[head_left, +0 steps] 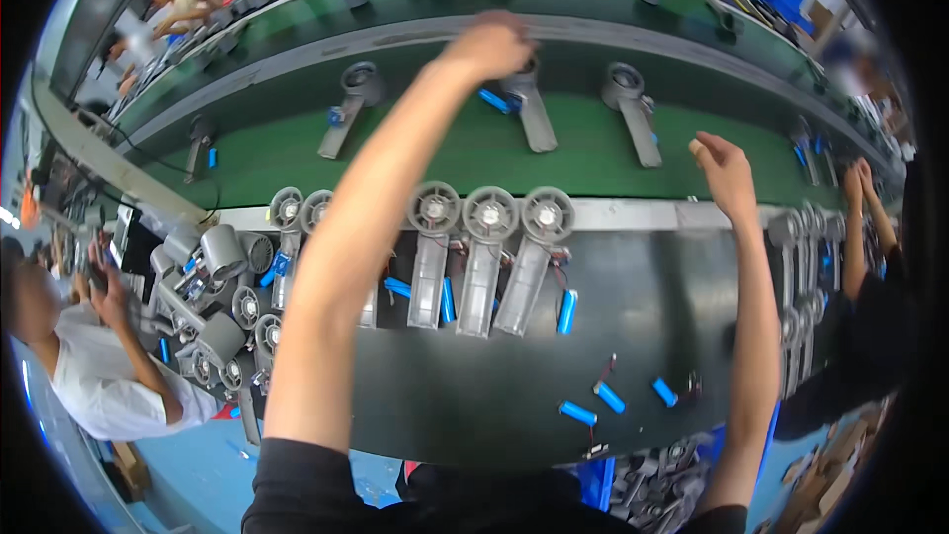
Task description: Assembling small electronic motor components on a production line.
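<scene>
At the far left, a co-worker in a white shirt [114,376] was beside a jumbled pile of grey fan housings [222,252], heaped in no visible order. On the green belt [450,158] beyond it, a grey fan unit [341,114] lay at a slant, its handle toward the near side.

Next came the row of fan units [483,262] on the desk [445,391], partly covered by the left forearm. Round ends lay far and handles near, side by side, an arrangement that seemed to keep each handle within reach; blue cylinders lay beside them, perhaps because short wires tied them there.

The left hand [494,44] was stretched across the belt to the round end of another fan unit [534,119], with a blue cylinder [494,101] just left of its handle. Blur hid the fingertips, so whether they had closed on it could not be told.

Nearer and to the right, loose blue cylinders [609,397] lay scattered on the desk, above a crate of grey parts [657,480]. The right hand [727,178], well apart from the left, hung over the belt's near side, fingers bent, holding nothing visible.
</scene>
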`<act>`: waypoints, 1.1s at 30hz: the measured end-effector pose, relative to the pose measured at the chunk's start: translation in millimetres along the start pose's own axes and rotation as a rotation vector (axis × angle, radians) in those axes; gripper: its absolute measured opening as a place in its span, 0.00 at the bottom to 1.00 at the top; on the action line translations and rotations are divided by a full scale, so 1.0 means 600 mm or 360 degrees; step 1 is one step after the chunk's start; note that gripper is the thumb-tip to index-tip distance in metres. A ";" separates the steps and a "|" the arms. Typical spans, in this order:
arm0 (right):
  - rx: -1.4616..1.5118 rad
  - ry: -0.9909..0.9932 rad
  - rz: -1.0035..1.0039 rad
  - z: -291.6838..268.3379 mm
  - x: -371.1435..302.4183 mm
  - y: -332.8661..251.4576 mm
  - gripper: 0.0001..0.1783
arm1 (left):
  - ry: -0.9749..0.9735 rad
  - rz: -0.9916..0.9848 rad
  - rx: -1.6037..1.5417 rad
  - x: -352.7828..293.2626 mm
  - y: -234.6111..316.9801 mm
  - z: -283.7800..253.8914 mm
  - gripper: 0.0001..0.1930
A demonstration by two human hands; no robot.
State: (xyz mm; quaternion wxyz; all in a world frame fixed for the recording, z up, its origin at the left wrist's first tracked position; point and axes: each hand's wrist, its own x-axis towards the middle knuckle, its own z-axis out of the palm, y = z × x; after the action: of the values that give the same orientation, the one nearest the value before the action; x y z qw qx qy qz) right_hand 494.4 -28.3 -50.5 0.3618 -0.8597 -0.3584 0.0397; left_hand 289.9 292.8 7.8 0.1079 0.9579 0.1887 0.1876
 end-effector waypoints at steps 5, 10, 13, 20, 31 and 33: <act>-0.0522 -0.0128 0.0087 -0.158 -0.169 -0.036 0.23 | -0.0030 -0.0110 -0.0067 -0.165 0.045 -0.126 0.17; -0.0862 -0.0126 0.0536 -0.260 -0.359 0.029 0.23 | -0.0306 0.0174 -0.0476 -0.278 0.229 -0.119 0.14; -0.1030 -0.0254 0.0650 -0.257 -0.421 0.059 0.27 | -0.0793 0.0426 -0.0521 -0.346 0.311 -0.086 0.13; -0.1059 0.0306 0.0136 -0.196 -0.463 0.151 0.17 | -0.0869 0.0524 -0.0505 -0.484 0.363 0.025 0.15; -0.0477 0.0500 -0.0353 -0.144 -0.507 -0.031 0.08 | -0.0403 0.0209 -0.0618 -0.577 0.310 -0.022 0.11; -0.0394 0.0460 -0.0416 -0.104 -0.536 -0.096 0.07 | -0.0304 -0.0034 -0.0773 -0.594 0.302 -0.041 0.10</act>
State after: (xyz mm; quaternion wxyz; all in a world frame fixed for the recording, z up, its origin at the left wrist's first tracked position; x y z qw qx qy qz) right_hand 242.8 -244.8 -28.7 0.3034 -0.8405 -0.4133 -0.1754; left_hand 32.4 -11.3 -32.8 0.3540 0.9152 0.1372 0.1350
